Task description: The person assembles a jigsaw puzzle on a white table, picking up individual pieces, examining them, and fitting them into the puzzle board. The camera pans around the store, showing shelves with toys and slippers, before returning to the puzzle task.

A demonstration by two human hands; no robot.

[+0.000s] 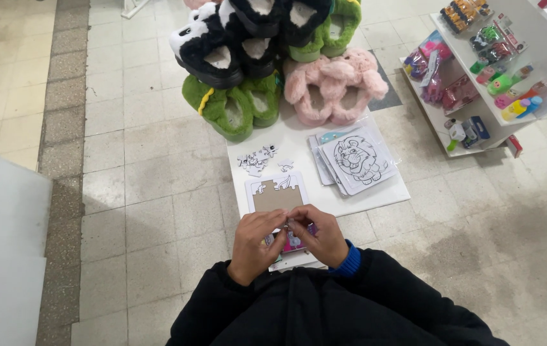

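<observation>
- My left hand (255,242) and right hand (322,234) pinch one small puzzle piece (286,225) together.
- The puzzle tray (276,191) lies just past my fingers on the white table (376,192).

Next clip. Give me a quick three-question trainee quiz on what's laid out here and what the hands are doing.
1. True or false: the puzzle tray on the white board is already filled with pieces.
2. Which lies to the right of the tray? A) the loose puzzle pieces B) the stack of lion colouring sheets C) the green slippers
3. Where are the left hand and the right hand relative to each other?

Key
1. False: only its top edge has pieces; the brown backing is mostly bare.
2. B, the lion sheets. The loose pieces lie above the tray, the green slippers further back.
3. Fingertips together over a small item, too small to identify, just below the tray.
</observation>
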